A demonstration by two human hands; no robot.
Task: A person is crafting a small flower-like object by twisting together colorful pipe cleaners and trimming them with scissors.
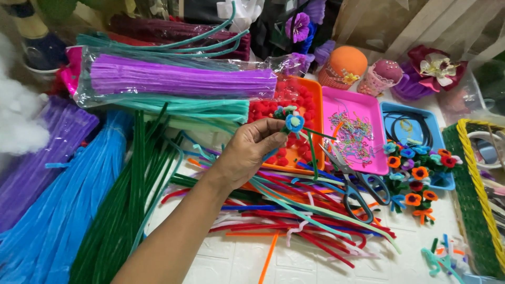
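The left hand (247, 152) reaches in from the lower left, its fingers (273, 138) pinched narrow around a small pipe-cleaner flower (294, 123) with a blue centre and a green stem, held in the air just in front of the orange tray (315, 105) of red pompoms; the right hand is out of view. Below the hand a loose tangle of red, blue, green and white pipe cleaners (294, 215) lies on the white worktop (310, 263), with a pair of dark-handled scissors (357, 186) resting on its right edge; beside the orange tray sits a pink tray (376, 113) of small coloured clips, then a blue tray (426, 118) with dark coils; a cluster of finished orange, blue and red flowers (415, 176) stands at the blue tray's front edge. To the left lie bundles of dark green pipe cleaners (121, 210), light blue ones (63, 210) and a bagged purple bundle (179, 79); a green and yellow woven basket (473, 200) sits at the right edge.
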